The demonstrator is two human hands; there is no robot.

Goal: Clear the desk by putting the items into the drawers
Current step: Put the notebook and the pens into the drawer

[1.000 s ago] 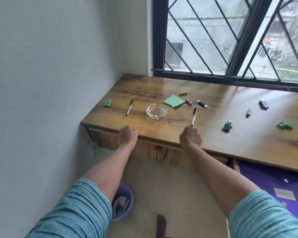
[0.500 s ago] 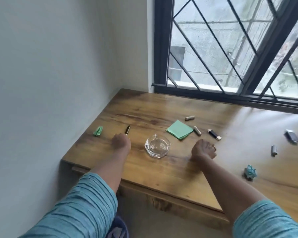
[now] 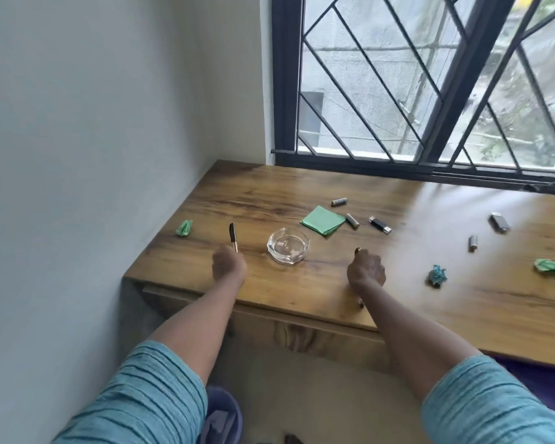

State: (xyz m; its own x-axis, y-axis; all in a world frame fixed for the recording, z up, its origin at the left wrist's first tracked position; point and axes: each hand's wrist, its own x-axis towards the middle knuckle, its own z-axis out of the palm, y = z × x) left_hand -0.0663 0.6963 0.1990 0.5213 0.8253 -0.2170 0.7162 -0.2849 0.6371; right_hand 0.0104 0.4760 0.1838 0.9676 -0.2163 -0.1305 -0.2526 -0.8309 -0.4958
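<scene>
While nothing in view has reached a drawer, progress: early. Two pens are picked up and everything else lies on the desk point(image 3: 302, 299).
Left hand point(image 3: 228, 266): fingers curled round the left pen point(image 3: 233, 236), near the front left corner.
Right hand point(image 3: 366, 271): wrapped round the right pen point(image 3: 358, 250) near the front edge; only the pen's two ends show.
Left to clear, mid-desk: glass ashtray point(image 3: 288, 245), green notes point(image 3: 323, 220), back battery point(image 3: 339, 201), middle battery point(image 3: 352, 220), small black item point(image 3: 380, 224).
Left to clear, toward the right edge: silver item point(image 3: 499, 222), right battery point(image 3: 473, 243), teal wad point(image 3: 437, 275), green wad point(image 3: 551, 267).
Left edge: another green scrap point(image 3: 184, 227).
In the way: the drawer front point(image 3: 305, 336) under the front edge looks closed, and both hands are full.
Around: blue bin point(image 3: 220, 418) on the floor, barred window point(image 3: 430, 91) along the back edge.
</scene>
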